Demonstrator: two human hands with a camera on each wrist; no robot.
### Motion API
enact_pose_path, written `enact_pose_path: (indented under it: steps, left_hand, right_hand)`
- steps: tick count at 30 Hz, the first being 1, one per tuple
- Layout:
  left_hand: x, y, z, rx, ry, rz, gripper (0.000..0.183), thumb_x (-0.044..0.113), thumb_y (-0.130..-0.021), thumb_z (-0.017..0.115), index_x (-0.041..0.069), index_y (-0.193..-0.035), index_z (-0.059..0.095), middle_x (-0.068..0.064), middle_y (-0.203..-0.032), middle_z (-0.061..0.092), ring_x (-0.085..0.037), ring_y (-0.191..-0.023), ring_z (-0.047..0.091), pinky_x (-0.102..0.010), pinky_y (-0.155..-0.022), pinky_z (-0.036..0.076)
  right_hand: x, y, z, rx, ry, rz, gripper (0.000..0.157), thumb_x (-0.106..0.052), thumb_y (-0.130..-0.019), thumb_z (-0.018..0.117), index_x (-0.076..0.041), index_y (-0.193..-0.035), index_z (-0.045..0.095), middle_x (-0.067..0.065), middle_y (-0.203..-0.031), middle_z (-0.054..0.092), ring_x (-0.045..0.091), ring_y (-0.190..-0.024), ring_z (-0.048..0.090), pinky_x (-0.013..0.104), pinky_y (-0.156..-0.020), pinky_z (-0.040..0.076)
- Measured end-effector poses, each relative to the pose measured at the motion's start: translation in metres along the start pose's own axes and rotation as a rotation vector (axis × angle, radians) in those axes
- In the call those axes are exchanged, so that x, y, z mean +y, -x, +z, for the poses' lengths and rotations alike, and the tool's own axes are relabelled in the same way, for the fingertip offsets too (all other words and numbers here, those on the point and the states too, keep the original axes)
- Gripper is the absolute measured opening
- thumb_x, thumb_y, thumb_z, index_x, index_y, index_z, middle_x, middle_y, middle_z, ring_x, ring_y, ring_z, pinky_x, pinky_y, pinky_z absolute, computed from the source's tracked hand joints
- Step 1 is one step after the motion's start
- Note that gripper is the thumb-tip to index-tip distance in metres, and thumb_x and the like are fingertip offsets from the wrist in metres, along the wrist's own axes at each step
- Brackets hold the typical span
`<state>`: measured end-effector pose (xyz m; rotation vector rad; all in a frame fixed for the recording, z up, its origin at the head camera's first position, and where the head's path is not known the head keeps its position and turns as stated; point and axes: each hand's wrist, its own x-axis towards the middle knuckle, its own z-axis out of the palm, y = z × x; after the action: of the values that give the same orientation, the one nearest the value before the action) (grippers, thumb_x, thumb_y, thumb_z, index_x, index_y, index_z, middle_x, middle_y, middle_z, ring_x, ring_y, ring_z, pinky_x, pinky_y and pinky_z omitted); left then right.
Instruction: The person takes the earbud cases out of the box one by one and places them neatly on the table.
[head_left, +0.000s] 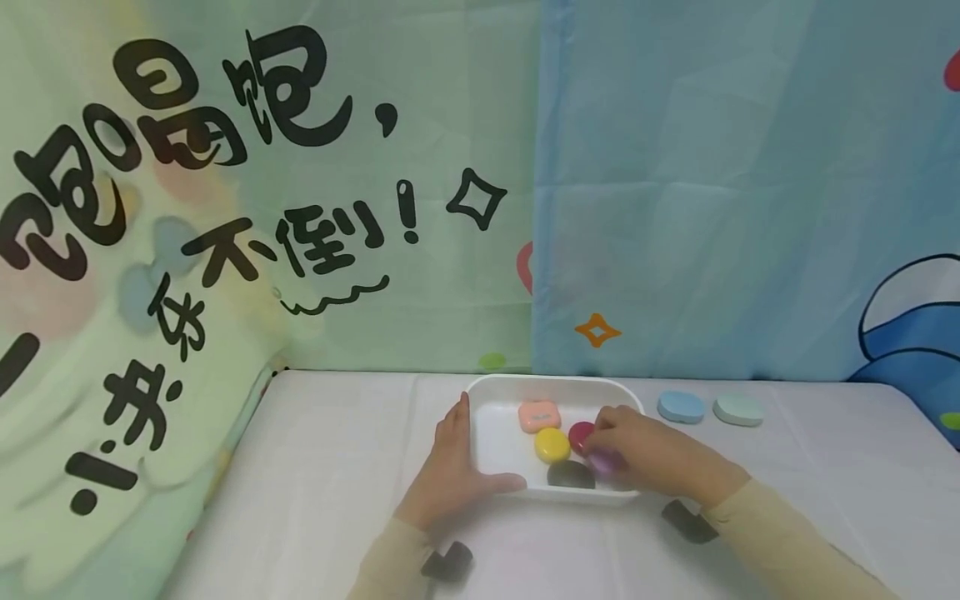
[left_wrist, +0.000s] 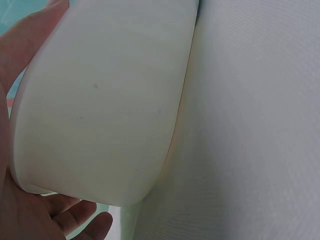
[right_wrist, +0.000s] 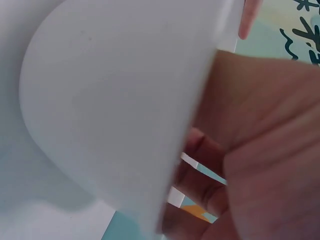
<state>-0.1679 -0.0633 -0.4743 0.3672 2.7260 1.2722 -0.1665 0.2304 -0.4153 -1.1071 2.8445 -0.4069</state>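
A white tray (head_left: 495,450) stands on the table. My left hand (head_left: 455,467) grips its near left corner, with the fingers along the left end and the thumb over the front rim. My right hand (head_left: 637,450) reaches over the right side of the tray. Its fingers hold a purple rounded piece (head_left: 606,461), blurred and partly hidden. Close to those fingers lies a crimson round piece (head_left: 581,435). Beside it are a yellow round piece (head_left: 552,446) and a dark grey rounded piece (head_left: 572,474). Farther back sits a salmon-pink piece (head_left: 539,416). Both wrist views show mostly the tray's outer wall (left_wrist: 100,110).
Right of the tray, a light blue oval piece (head_left: 681,407) and a pale green oval piece (head_left: 738,410) lie on the white-covered table (head_left: 315,492). Behind the table hangs a printed cloth (head_left: 637,208), which also covers the left side.
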Motion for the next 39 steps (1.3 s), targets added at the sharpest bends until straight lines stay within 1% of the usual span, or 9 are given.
enact_pose_path:
  steps: [2, 4, 9, 16, 22, 25, 30, 35, 39]
  left_hand:
    - [-0.001, 0.000, 0.000, 0.001, -0.003, 0.006, 0.135, 0.063, -0.066, 0.085, 0.007, -0.162, 0.008, -0.011, -0.164, 0.022, -0.030, -0.145, 0.027, -0.049, -0.110, 0.039]
    - [-0.001, 0.000, 0.000, 0.001, -0.007, 0.011, 0.135, 0.063, -0.066, 0.085, 0.007, -0.162, 0.008, -0.011, -0.164, 0.022, -0.031, -0.145, 0.027, -0.049, -0.110, 0.039]
    - [-0.001, -0.001, 0.000, 0.000, -0.003, 0.017, 0.135, 0.062, -0.067, 0.085, 0.006, -0.162, 0.007, -0.012, -0.164, 0.022, -0.032, -0.145, 0.027, -0.050, -0.110, 0.038]
    - [-0.003, -0.002, 0.001, 0.003, 0.002, 0.011, 0.136, 0.062, -0.066, 0.085, 0.006, -0.162, 0.007, -0.012, -0.163, 0.023, -0.032, -0.144, 0.028, -0.050, -0.110, 0.039]
    - [-0.004, -0.002, 0.002, 0.001, 0.007, 0.011, 0.137, 0.064, -0.065, 0.085, 0.007, -0.162, 0.007, -0.011, -0.164, 0.023, -0.031, -0.145, 0.027, -0.050, -0.110, 0.039]
    - [-0.004, -0.001, 0.002, 0.002, 0.010, 0.012, 0.137, 0.064, -0.065, 0.085, 0.007, -0.162, 0.007, -0.011, -0.164, 0.023, -0.031, -0.145, 0.026, -0.050, -0.110, 0.039]
    - [-0.003, -0.001, 0.000, 0.004, 0.012, 0.018, 0.136, 0.064, -0.065, 0.085, 0.007, -0.162, 0.007, -0.012, -0.164, 0.023, -0.032, -0.145, 0.027, -0.050, -0.110, 0.039]
    - [-0.003, 0.000, 0.000, 0.005, 0.011, 0.020, 0.136, 0.064, -0.066, 0.085, 0.006, -0.162, 0.008, -0.012, -0.164, 0.022, -0.032, -0.145, 0.027, -0.050, -0.110, 0.039]
    - [-0.003, -0.001, 0.001, 0.005, 0.010, 0.023, 0.136, 0.063, -0.066, 0.085, 0.006, -0.162, 0.008, -0.013, -0.163, 0.023, -0.032, -0.144, 0.027, -0.050, -0.109, 0.040]
  right_hand:
    - [0.001, 0.001, 0.000, 0.020, 0.006, -0.005, 0.026, -0.011, -0.080, 0.085, -0.020, -0.103, 0.077, -0.007, -0.095, 0.056, 0.013, -0.087, 0.053, 0.030, -0.076, 0.055]
    - [0.001, 0.002, -0.001, 0.024, 0.015, 0.011, 0.026, -0.012, -0.080, 0.085, -0.021, -0.104, 0.076, -0.007, -0.097, 0.057, 0.013, -0.087, 0.054, 0.031, -0.077, 0.056]
    - [0.000, 0.003, -0.004, 0.002, 0.028, 0.067, 0.030, -0.014, -0.080, 0.085, -0.022, -0.107, 0.076, -0.004, -0.102, 0.059, 0.017, -0.092, 0.057, 0.036, -0.080, 0.057]
    - [-0.003, 0.003, -0.007, 0.023, 0.024, 0.093, 0.030, -0.014, -0.081, 0.085, -0.021, -0.108, 0.076, 0.000, -0.104, 0.062, 0.021, -0.095, 0.059, 0.040, -0.083, 0.057]
    - [0.000, 0.006, -0.007, 0.053, 0.052, 0.155, 0.033, -0.012, -0.081, 0.084, -0.018, -0.112, 0.075, 0.003, -0.109, 0.063, 0.026, -0.103, 0.059, 0.045, -0.089, 0.055]
    - [0.001, 0.009, -0.007, 0.081, 0.070, 0.160, 0.035, -0.011, -0.081, 0.083, -0.014, -0.115, 0.074, 0.005, -0.111, 0.063, 0.028, -0.105, 0.059, 0.047, -0.089, 0.055]
    - [0.001, 0.014, -0.009, 0.154, 0.088, 0.148, 0.038, -0.010, -0.083, 0.082, -0.009, -0.120, 0.072, 0.007, -0.113, 0.063, 0.030, -0.107, 0.059, 0.047, -0.086, 0.056]
    - [0.004, 0.017, -0.010, 0.232, 0.119, 0.139, 0.043, -0.009, -0.081, 0.084, -0.009, -0.122, 0.070, 0.010, -0.116, 0.061, 0.032, -0.109, 0.059, 0.046, -0.084, 0.057]
    - [0.007, 0.021, -0.012, 0.282, 0.125, 0.141, 0.044, -0.009, -0.081, 0.084, -0.009, -0.122, 0.069, 0.013, -0.117, 0.061, 0.034, -0.109, 0.058, 0.048, -0.083, 0.057]
